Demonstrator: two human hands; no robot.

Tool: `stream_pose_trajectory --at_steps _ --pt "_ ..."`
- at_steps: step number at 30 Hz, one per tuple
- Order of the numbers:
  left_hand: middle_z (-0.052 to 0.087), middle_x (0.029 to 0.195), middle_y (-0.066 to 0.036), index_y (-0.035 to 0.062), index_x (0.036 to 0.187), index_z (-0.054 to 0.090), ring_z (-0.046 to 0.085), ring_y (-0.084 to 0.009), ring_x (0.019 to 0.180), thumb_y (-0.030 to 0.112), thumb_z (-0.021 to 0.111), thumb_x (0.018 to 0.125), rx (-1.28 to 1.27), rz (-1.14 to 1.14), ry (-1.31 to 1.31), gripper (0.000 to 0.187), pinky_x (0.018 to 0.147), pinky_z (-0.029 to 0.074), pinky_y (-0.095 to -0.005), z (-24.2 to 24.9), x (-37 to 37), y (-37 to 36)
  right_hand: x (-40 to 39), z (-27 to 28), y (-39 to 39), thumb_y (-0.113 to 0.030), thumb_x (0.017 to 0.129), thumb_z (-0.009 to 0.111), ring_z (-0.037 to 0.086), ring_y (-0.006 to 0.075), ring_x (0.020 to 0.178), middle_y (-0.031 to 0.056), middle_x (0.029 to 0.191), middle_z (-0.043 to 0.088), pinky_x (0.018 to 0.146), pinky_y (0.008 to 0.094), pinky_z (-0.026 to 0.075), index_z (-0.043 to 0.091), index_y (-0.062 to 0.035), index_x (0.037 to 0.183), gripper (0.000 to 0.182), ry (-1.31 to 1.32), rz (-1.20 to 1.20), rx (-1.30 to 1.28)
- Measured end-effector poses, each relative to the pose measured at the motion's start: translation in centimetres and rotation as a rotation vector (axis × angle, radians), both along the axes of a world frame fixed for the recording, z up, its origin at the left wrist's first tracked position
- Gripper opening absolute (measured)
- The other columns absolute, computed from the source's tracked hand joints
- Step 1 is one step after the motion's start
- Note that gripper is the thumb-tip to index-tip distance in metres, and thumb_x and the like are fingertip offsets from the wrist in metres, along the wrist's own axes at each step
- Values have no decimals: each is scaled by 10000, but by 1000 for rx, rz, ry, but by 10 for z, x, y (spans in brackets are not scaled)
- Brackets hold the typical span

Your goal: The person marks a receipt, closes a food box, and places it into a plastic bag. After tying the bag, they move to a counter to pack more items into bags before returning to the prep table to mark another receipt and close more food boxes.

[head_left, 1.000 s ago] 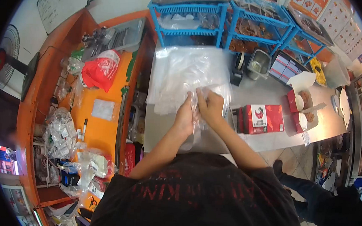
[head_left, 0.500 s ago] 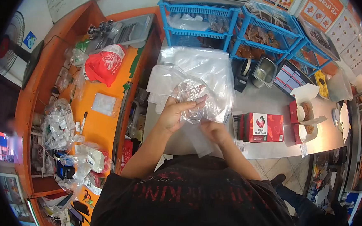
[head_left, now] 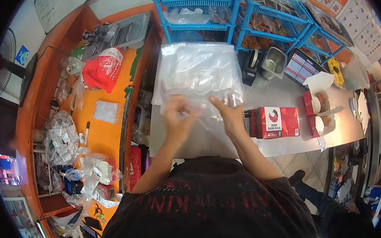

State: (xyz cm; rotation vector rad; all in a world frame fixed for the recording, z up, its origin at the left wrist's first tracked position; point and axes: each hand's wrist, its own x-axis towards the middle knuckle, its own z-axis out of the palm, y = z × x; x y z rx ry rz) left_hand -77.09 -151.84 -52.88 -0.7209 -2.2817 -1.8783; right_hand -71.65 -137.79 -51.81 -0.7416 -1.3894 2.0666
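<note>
A clear plastic bag (head_left: 210, 114) is spread between my two hands at the near edge of a stack of clear plastic bags (head_left: 198, 66). My left hand (head_left: 179, 118) is at the bag's left side, its curled fingers smeared by motion. On the other side, my right hand (head_left: 230, 115) grips the bag, thumb toward me and fingers partly behind the film. Both hands are above the metal table (head_left: 175, 142). Just right of my right hand stands a red and white printed box (head_left: 278, 123).
Open food boxes (head_left: 319, 106) stand on the right, near a tablet (head_left: 306, 69), metal container (head_left: 274, 63) and tape dispenser (head_left: 250, 68). Blue racks (head_left: 197, 26) line the back. On the orange counter (head_left: 103, 133) lies a red bag (head_left: 103, 68). A person's leg (head_left: 313, 196) shows at right.
My hands have moved apart, and the bunched, crinkled plastic between them is now spread out. The left hand has moved slightly left; the right has risen to the bag's right side.
</note>
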Motion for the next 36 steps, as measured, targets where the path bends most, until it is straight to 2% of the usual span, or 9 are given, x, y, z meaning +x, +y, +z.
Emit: stream_pose_trajectory --at_steps 6,14,16,18,20,25,30,33,36 --pt "480 625 45 47 774 537 408 -29 538 165 741 772 -89 -628 -459 235 478 322 -189 -12 1 12 2 -3 3 -398 826 656 463 79 517 -9 608 507 451 234 360 577 -45 744 371 -134 500 -289" --pt "449 517 28 27 549 430 383 -55 512 213 701 782 -246 -495 -569 402 460 322 -237 15 -1 2 17 -7 -9 -390 821 662 437 58 497 -6 625 523 418 220 290 597 -38 762 364 -21 623 -446" --pt "445 509 16 13 555 444 392 -67 509 188 671 790 -343 -577 -723 370 464 333 -253 16 -11 -17 21 -1 -16 -345 796 697 453 57 517 7 634 529 428 210 309 598 -37 761 326 -136 696 -274" --pt "424 503 -20 -4 582 455 374 -95 493 113 640 761 -597 -706 -102 283 453 317 -293 5 -28 -40 22 -34 -9 -222 748 707 538 215 519 111 622 567 469 336 395 570 -15 734 249 -193 576 528" --pt "396 505 -59 -3 599 436 336 -112 488 74 606 750 -642 -321 172 240 448 284 -321 31 -43 -65 23 -48 27 -145 721 668 585 378 658 217 663 569 603 454 440 528 15 694 214 -419 193 1094" --pt "425 563 -31 6 669 472 390 -102 528 7 612 744 -617 377 410 159 496 344 -271 77 -64 -111 27 -1 94 -116 844 584 624 256 727 164 814 611 632 352 468 536 -13 889 122 -399 -312 1128" --pt "570 849 -54 18 915 503 545 -139 738 -18 628 779 126 329 22 188 632 435 -224 -23 -79 -117 28 54 43 -360 966 399 527 106 634 164 886 625 501 235 401 538 -26 1073 377 144 99 -411" --pt "602 965 -95 -5 945 520 592 -187 873 89 589 851 795 150 -764 149 676 472 -249 -16 -65 -117 35 -5 83 -482 961 281 564 149 604 202 877 633 495 211 426 531 13 1088 569 150 1058 -455" --pt "624 967 -119 -20 930 551 608 -209 912 270 497 916 555 -461 -928 295 707 499 -291 -1 -42 -131 30 0 98 -522 947 238 593 209 538 251 852 637 538 223 489 504 70 1134 675 -36 753 -412"
